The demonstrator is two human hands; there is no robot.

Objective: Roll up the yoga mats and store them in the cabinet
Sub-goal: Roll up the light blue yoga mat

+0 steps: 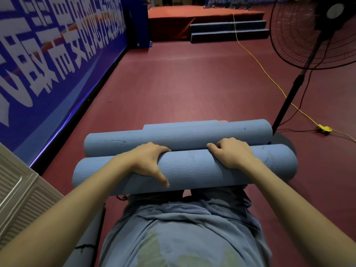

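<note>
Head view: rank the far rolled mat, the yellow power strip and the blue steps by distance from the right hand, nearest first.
1. Far rolled mat: just beyond the right hand, which has its grip on the near rolled mat.
2. Yellow power strip: on the floor, off to the right.
3. Blue steps: far ahead, by the red stage.

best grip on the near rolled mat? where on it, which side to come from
Take the near rolled mat at its middle span, from above, hands apart, as the left hand and right hand do now: fingers over the far side, thumbs on the near. It is a long, level cylinder, so two spaced holds probably keep it balanced and wound. The far rolled mat lies alongside.
</note>
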